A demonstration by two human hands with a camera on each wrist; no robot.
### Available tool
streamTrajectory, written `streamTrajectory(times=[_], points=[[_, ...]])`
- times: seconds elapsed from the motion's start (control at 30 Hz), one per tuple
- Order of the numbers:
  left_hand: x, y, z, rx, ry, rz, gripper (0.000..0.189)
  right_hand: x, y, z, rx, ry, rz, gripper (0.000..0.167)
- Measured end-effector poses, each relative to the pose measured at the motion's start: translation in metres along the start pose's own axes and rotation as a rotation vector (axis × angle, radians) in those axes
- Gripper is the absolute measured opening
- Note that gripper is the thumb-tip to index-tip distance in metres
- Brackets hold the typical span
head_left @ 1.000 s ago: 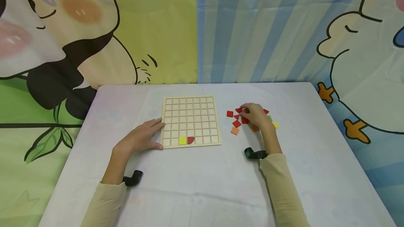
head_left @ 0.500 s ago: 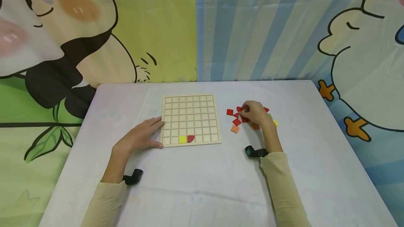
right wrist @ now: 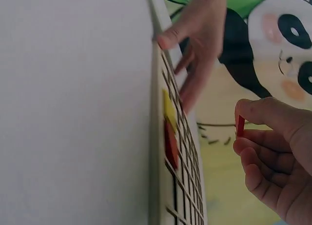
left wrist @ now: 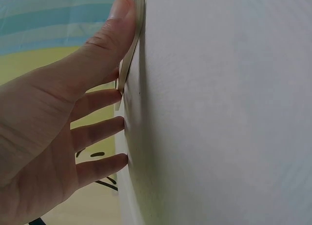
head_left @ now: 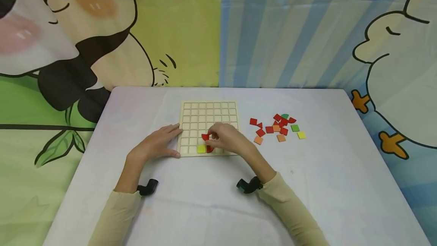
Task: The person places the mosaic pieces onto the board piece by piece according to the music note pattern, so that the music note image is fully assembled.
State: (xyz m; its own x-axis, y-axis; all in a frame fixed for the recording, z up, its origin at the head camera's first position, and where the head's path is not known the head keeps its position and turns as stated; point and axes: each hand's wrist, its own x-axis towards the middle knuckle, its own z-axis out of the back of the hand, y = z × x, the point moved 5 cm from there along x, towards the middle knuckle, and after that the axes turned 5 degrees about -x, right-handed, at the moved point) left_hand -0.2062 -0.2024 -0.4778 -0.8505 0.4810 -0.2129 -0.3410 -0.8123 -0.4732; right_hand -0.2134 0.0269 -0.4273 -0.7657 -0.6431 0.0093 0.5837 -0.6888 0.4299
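Observation:
A pale wooden grid board [head_left: 191,115] lies flat on the table. Along its left edge rests my left hand [head_left: 155,145], fingers spread and thumb at the near-left corner. In the front row sit a yellow square tile [head_left: 201,149] and, right beside it, a red rounded tile [head_left: 209,149]. My right hand [head_left: 227,138] is over the board and pinches a red tile [head_left: 205,137] between thumb and fingertips. The right wrist view shows that red tile [right wrist: 240,125] edge-on, raised off the grid; its full outline is partly hidden by the fingers.
To the right of the board, several loose tiles are scattered: red squares [head_left: 269,130] and rounded reds, orange squares [head_left: 258,140], a green square [head_left: 295,128], a green rounded tile [head_left: 285,116] and a yellow square [head_left: 301,135]. A printed cloth backdrop [head_left: 259,29] stands behind the table.
My right hand has moved left from the loose tiles to above the board's front rows, carrying a red tile. The left hand keeps its place at the board's edge.

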Motion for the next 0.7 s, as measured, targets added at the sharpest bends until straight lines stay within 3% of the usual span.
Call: streamTrajectory(times=[0.1, 0.23, 0.7], points=[[0.000, 0.000, -0.002, 0.003, 0.000, -0.004, 0.094, 0.011, 0.019, -0.021, -0.054, 0.040, 0.049, 0.021], [0.000, -0.001, -0.002, 0.004, -0.008, -0.015, 0.094, 0.021, 0.029, -0.039, -0.117, 0.054, 0.065, 0.019], [0.001, 0.000, -0.002, 0.001, -0.007, -0.020, 0.095, 0.028, 0.035, -0.051, -0.189, 0.160, 0.014, 0.020]])
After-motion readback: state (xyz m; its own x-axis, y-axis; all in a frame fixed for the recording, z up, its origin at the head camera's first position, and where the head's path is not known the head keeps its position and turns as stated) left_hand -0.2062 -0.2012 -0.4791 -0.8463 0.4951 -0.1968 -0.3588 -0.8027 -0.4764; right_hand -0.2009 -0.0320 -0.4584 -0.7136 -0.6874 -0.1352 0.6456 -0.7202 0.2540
